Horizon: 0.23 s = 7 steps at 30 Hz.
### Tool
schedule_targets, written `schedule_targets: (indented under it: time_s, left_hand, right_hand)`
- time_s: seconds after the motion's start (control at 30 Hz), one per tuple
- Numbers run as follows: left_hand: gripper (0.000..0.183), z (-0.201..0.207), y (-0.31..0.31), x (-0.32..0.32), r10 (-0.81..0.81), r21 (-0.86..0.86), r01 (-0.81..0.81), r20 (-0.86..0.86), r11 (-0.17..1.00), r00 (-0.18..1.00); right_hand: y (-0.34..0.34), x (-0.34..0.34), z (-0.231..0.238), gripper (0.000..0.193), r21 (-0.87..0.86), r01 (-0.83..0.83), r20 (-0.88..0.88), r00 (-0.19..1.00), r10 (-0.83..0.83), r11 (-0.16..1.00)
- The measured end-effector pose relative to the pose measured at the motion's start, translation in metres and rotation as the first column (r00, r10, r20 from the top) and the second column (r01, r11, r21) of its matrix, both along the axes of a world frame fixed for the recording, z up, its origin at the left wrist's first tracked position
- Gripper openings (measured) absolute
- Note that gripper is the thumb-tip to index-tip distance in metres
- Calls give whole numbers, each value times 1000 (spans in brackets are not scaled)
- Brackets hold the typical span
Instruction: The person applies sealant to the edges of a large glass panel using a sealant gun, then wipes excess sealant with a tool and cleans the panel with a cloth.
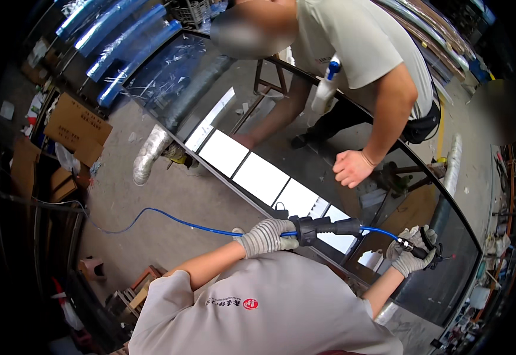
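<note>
My left hand (268, 237), in a striped grey glove, is closed round a thin blue hose (201, 227) at the pane's near edge. Just right of it is a black ribbed cylinder (329, 229); whether my fingers touch it I cannot tell. The hose runs on past the cylinder to a black hand tool (419, 251), its metal fitting showing. My gloved right hand (413, 258) is wrapped round that tool, over the right part of a large dark glass pane (447, 287). The tool's working end is partly hidden. Bright white panels reflect in the glass.
Across the pane leans a co-worker, with a closed hand (353, 168) at the glass. A white bottle with a blue cap (333, 68) is at that person's chest. Blue film-wrapped rolls (130, 62) stand back left; cardboard boxes (75, 127) are at left, cluttered shelves at right.
</note>
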State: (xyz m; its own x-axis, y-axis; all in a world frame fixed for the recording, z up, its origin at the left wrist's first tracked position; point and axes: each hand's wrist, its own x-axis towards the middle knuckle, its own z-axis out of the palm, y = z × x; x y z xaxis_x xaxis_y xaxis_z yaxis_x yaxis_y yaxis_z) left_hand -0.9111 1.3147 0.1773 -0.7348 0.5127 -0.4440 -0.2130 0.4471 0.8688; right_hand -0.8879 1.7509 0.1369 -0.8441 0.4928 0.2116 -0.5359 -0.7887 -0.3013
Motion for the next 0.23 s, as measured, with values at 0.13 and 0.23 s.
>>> schedule_targets:
  time_s: [0.13, 0.23]
  left_hand:
    - [36, -20, -82, 22, 152, -185, -174, -128, 967, 980]
    - [42, -49, -142, 43, 219, -281, -256, -158, 925, 963]
  right_hand:
    - [-104, -36, 2, 38, -84, -23, 46, 999, 27, 996]
    - [-213, -34, 16, 38, -260, -54, 284, 950, 130, 964]
